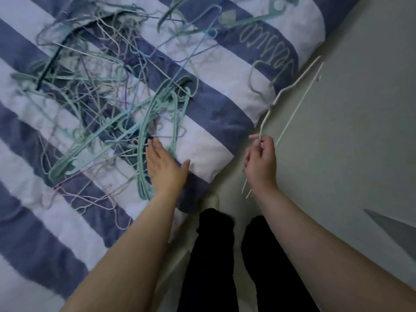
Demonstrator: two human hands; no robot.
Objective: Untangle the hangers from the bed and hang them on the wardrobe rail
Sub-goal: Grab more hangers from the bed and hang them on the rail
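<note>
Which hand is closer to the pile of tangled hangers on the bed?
Left. The left hand reaches over the pile of tangled hangers, fingers open at its edge. The right hand is off the bed, holding a white wire hanger.

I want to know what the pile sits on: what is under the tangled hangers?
The tangled hangers lie on a blue and white striped duvet. Whatever is beneath the duvet is covered and cannot be seen.

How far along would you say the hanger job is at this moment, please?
Early. Done: one white wire hanger is free of the pile, held over the floor by the right hand. In hand: the left hand reaches open toward the teal plastic hangers. Left: the large tangle of hangers on the striped duvet; no wardrobe rail is in view.
</note>
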